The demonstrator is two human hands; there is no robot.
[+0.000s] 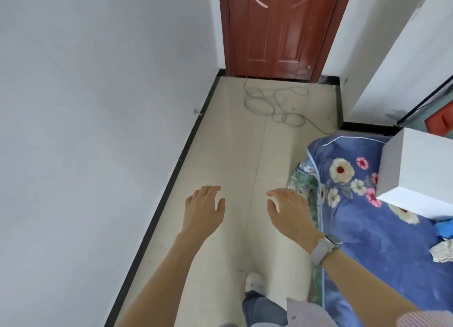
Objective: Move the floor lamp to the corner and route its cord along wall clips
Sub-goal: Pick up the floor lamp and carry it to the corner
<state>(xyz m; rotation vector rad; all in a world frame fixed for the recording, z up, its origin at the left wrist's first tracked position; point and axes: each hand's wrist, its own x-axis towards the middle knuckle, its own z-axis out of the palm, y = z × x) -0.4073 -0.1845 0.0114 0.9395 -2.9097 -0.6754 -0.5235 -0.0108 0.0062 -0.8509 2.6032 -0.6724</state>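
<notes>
I have both hands out in front of me, low in the middle of the frame, above the pale tiled floor (pixel 220 155). My left hand (pixel 204 208) has its fingers loosely spread and slightly bent, and its grip holds nothing. My right hand (pixel 290 212) is likewise relaxed and empty, fingers gently curved, with a grey watch (pixel 323 249) on the wrist. The two hands are apart from each other and touch nothing.

The cord (pixel 274 103) lies in a loose grey tangle on the floor in the upper middle of the frame, just in front of the red-brown door (pixel 282 30), with one strand trailing down and right toward the bed (pixel 362 216). It is well apart from both hands. I cannot pick out a floor lamp anywhere in view.

A white wall (pixel 85 106) fills the left side, edged by a black baseboard (pixel 169 182), and a small metal peg (pixel 197 112) sticks out of it just above that baseboard. The bed at the right carries a blue flowered cover, and a white box (pixel 421 174) rests on it at the right edge. At the bottom centre I see a white shoe (pixel 255 281) and a jeans leg (pixel 263 310).
</notes>
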